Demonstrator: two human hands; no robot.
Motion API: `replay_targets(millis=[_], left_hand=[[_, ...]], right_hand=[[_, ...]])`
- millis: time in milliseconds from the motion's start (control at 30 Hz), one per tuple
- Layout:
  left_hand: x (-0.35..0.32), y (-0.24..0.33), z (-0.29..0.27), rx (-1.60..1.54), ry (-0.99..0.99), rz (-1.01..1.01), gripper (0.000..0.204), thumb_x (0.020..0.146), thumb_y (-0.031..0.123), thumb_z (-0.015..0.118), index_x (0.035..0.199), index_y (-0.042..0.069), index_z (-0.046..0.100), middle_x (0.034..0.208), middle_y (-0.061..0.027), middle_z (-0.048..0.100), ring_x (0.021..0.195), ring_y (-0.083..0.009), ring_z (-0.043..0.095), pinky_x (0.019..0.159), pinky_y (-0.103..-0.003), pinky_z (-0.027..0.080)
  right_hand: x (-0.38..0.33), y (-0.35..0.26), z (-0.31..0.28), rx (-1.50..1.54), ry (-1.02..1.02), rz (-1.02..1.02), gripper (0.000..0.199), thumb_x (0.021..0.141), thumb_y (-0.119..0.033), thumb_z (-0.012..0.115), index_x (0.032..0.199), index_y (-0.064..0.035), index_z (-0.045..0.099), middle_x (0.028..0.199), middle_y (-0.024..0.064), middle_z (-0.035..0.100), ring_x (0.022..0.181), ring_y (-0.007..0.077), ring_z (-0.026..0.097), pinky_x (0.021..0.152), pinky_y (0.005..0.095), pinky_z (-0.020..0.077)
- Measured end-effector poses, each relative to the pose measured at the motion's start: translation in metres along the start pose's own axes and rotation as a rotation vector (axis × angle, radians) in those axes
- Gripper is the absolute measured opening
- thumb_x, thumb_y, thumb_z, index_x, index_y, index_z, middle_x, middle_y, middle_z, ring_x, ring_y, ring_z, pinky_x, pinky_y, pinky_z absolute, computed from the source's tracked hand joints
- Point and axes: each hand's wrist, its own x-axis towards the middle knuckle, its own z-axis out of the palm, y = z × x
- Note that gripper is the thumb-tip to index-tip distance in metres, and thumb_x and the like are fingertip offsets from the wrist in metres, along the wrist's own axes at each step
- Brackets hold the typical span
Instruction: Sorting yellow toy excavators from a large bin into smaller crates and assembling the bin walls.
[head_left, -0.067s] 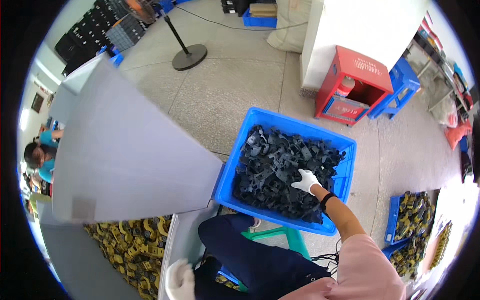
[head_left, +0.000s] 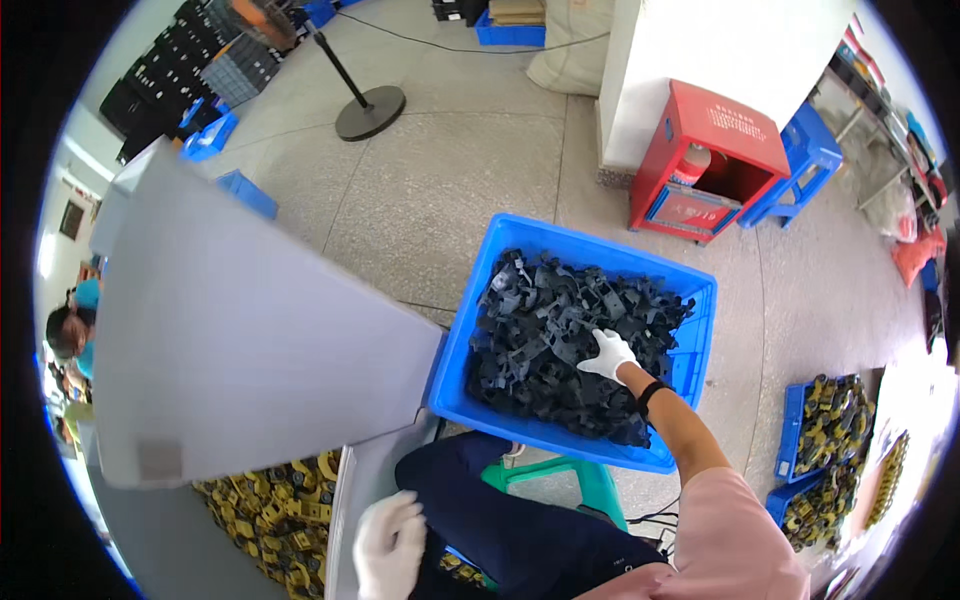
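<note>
My right hand [head_left: 608, 357], in a white glove, lies on a heap of dark grey-black moulded plastic parts [head_left: 545, 325]. Its fingers are spread and no part shows in its grip. The heap fills most of a blue plastic crate [head_left: 565, 235]. My left hand [head_left: 388, 548], also gloved in white, hovers over my lap beside a grey box's wall [head_left: 343, 525]. Its fingers are loosely bent and slightly blurred, with nothing visible in them. Inside that box lie many yellow-and-black parts [head_left: 285, 520].
A large grey flap [head_left: 250, 330] rises left of the crate. Beyond are a red fire-extinguisher cabinet [head_left: 715, 150], a blue stool [head_left: 800, 165] and a fan stand [head_left: 370, 112]. A green stool [head_left: 597, 490] stands below the crate. Blue bins of yellow-black parts [head_left: 835, 415] sit at right. Another person is far left.
My left hand has shifted right, off the grey box's edge. The grey flap appears lower and further left. My right hand has stayed almost in place on the dark parts.
</note>
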Motion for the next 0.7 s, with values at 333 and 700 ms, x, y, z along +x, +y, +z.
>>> replay_targets(millis=[333, 700], left_hand=[[0.237, -0.13, 0.219, -0.23, -0.254, -0.474, 0.068, 0.08, 0.025, 0.077, 0.134, -0.003, 0.048, 0.135, -0.0209, 0.051, 0.127, -0.0287, 0.048, 0.107, -0.037, 0.037], [0.296, -0.197, 0.298, -0.402, -0.254, -0.888, 0.128, 0.065, 0.037, 0.09, 0.155, 0.013, 0.002, 0.154, -0.0165, 0.025, 0.138, -0.031, 0.033, 0.11, -0.047, 0.03]], right_hand=[[0.104, -0.006, -0.055, -0.239, 0.112, 0.174, 0.106, 0.057, -0.054, 0.084, 0.146, -0.0206, 0.036, 0.146, 0.0114, 0.038, 0.135, 0.0321, 0.039, 0.099, 0.0519, 0.0436], [0.161, 0.022, -0.038, -0.072, -0.107, 0.219, 0.101, 0.058, -0.057, 0.081, 0.145, -0.0277, 0.039, 0.14, 0.0319, 0.039, 0.127, 0.0471, 0.044, 0.102, 0.0491, 0.0431]])
